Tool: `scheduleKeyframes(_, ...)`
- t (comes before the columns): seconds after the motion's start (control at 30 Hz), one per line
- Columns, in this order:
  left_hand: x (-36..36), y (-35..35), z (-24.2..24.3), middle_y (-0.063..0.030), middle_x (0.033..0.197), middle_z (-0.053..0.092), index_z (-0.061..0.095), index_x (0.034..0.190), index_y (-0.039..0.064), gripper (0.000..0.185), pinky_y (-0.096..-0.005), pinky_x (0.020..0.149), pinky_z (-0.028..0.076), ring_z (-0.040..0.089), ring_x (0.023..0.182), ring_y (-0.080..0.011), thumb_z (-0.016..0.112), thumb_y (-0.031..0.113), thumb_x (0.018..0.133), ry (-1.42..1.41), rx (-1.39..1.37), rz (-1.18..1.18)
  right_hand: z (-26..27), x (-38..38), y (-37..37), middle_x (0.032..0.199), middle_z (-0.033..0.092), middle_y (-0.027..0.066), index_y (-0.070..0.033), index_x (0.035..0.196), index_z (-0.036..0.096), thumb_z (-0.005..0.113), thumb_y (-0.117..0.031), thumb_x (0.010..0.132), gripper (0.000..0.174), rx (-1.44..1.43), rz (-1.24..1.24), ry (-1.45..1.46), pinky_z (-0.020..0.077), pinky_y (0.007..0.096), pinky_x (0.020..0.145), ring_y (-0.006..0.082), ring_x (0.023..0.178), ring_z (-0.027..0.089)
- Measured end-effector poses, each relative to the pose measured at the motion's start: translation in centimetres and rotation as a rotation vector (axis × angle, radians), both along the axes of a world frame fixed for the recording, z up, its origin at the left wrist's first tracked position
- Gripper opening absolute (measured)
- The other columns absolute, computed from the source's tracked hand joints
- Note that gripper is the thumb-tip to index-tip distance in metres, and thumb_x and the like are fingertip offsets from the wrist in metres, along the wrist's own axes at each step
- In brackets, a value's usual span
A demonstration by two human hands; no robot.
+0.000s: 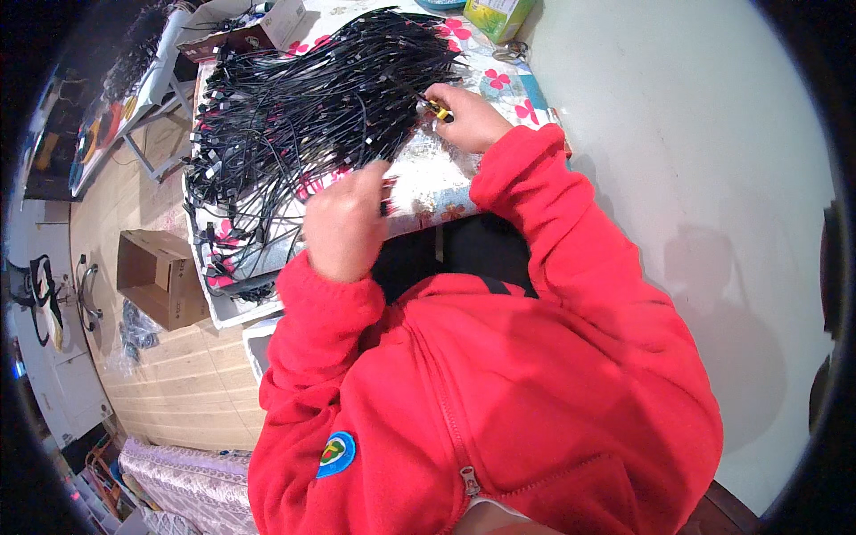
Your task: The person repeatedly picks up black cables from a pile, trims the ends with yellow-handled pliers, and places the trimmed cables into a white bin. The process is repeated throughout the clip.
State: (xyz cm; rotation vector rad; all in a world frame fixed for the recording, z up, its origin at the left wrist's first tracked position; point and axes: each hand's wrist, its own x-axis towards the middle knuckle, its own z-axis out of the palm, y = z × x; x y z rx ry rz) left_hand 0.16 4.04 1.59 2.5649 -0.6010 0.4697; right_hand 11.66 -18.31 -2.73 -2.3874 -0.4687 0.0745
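A large heap of black cables (321, 100), many with small metal USB-type plugs at their left ends, covers much of the flower-patterned tablecloth (428, 164). My left hand (344, 221) is curled at the near edge of the heap, slightly blurred, around what look like black cables with reddish ends (388, 194) poking out on its right. Above and to the right, my right hand (468, 119) grips a small hand tool with yellow-and-black handles (439, 111), perhaps pliers or cutters. The tool's tip points into the cables' right ends; its jaws are hard to make out.
An open carton (244, 30) with cables stands at the table's far left, near a green-yellow package (498, 17) and scissors (511, 52). A cardboard box (164, 277) and a plastic bag (137, 331) lie on the floor at left. A pale wall (669, 134) rises along the right.
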Motion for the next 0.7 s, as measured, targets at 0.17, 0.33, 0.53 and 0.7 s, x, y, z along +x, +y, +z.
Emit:
scheduleKeyframes(0.17, 4.1, -4.5, -4.7, -0.0108, 0.084, 0.062, 0.064, 0.1, 0.008, 0.016, -0.0405, 0.055, 0.056, 0.069, 0.066, -0.0304, 0.056, 0.009, 0.086, 0.021, 0.258, 0.119, -0.3, 0.4, -0.1, 0.105, 0.068, 0.0231, -0.004, 0.114, 0.061, 0.065, -0.009, 0.079, 0.035, 0.007, 0.034, 0.009, 0.0518, 0.0456, 0.087, 0.0415, 0.1, 0.065)
scheduleKeyframes(0.33, 5.6, -4.5, -6.2, -0.009, 0.091, 0.066, 0.066, 0.102, 0.008, 0.019, -0.0411, 0.058, 0.056, 0.07, 0.07, -0.0304, 0.061, 0.013, 0.085, 0.061, 0.276, 0.191, 0.5, -0.8, 0.3, 0.105, 0.068, 0.0218, -0.004, 0.116, 0.061, 0.069, -0.006, 0.078, 0.039, -0.09, 0.062, 0.077, 0.0524, 0.0403, 0.085, 0.038, 0.098, 0.066)
scheduleKeyframes(0.53, 3.5, -2.1, -5.8, -0.0064, 0.094, 0.066, 0.072, 0.1, 0.01, 0.024, -0.0381, 0.069, 0.054, 0.068, 0.082, -0.0276, 0.076, 0.014, 0.076, 0.069, -0.122, 0.047, 0.8, -3.5, -1.2, 0.098, 0.068, 0.0232, -0.002, 0.112, 0.061, 0.07, -0.015, 0.079, 0.037, 0.113, 0.186, 0.185, 0.0518, 0.0443, 0.084, 0.0418, 0.099, 0.065)
scheduleKeyframes(0.7, 2.5, -2.1, -5.3, -0.006, 0.098, 0.067, 0.073, 0.1, 0.011, 0.025, -0.0349, 0.07, 0.053, 0.067, 0.083, -0.0264, 0.079, 0.01, 0.076, 0.157, -0.226, 0.099, 1.1, -5.7, -2.1, 0.102, 0.069, 0.0163, 0.001, 0.119, 0.056, 0.067, -0.01, 0.083, 0.04, 0.008, -0.11, 0.172, 0.052, 0.0384, 0.087, 0.0317, 0.094, 0.068)
